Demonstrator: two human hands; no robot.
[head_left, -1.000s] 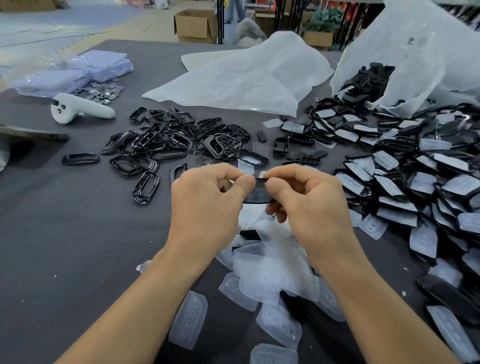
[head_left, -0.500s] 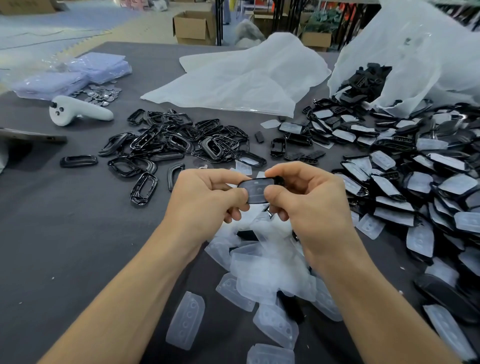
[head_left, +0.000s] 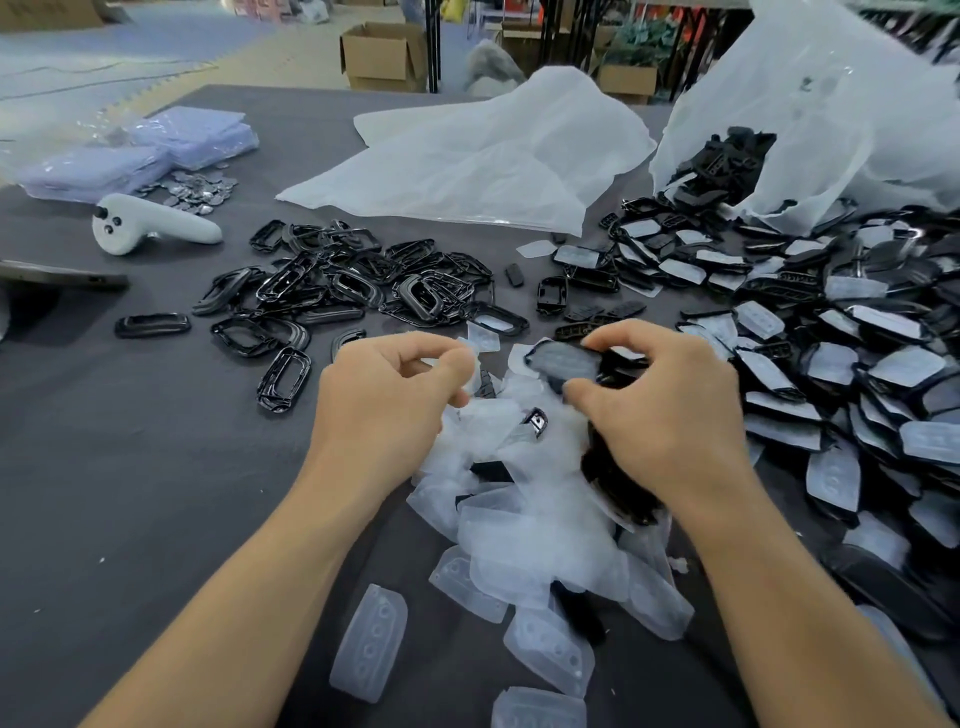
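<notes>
Where the grey cloth-topped table (head_left: 130, 493) is heaped with clear moulded plastic covers (head_left: 545, 530), the right hand (head_left: 660, 415) pinches a black oval plastic shell (head_left: 563, 364) between thumb and fingers, just above that heap. Left hand (head_left: 384, 400): fingers curled; whether they nip a film scrap, cannot tell, it is blurred. Glossy black plastic frames (head_left: 337, 291) lie beyond. Film-faced black shells (head_left: 831, 364) are piled to the right, cut off at the edge.

A small-factory assembly workshop is shown. A broad table draped in dark grey cloth (head_left: 130, 493) is strewn with sorted heaps of a single product: glossy black plastic oval frames (head_left: 343, 291) at 11 o'clock, black plastic shells capped with clear film (head_left: 831, 364) at 2 o'clock, and translucent moulded plastic covers (head_left: 545, 545) at the centre. Large white plastic bags (head_left: 467, 166) are laid at 12 o'clock, with brown cardboard cartons (head_left: 382, 54) set on the floor beyond.
</notes>
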